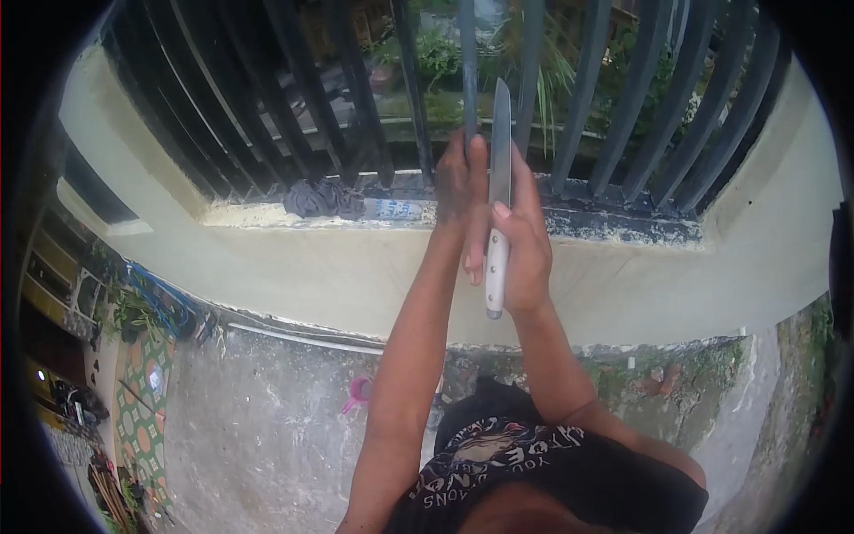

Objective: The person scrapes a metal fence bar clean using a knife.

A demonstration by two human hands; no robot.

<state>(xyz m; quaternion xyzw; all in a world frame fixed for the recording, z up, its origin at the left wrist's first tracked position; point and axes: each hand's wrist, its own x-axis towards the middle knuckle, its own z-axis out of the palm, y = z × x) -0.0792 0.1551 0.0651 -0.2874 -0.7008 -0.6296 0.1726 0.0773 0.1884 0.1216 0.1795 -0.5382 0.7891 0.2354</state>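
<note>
Right hand (527, 254) clamped on white-handled knife (501, 178), blade up. Left hand (454, 189) just beside, closed round metal bar (469, 80).

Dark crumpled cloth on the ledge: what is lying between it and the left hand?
A pale item with blue print lies there, in the head view.

Soft daylight, slight blur, fisheye curvature, blackened corners.
</note>
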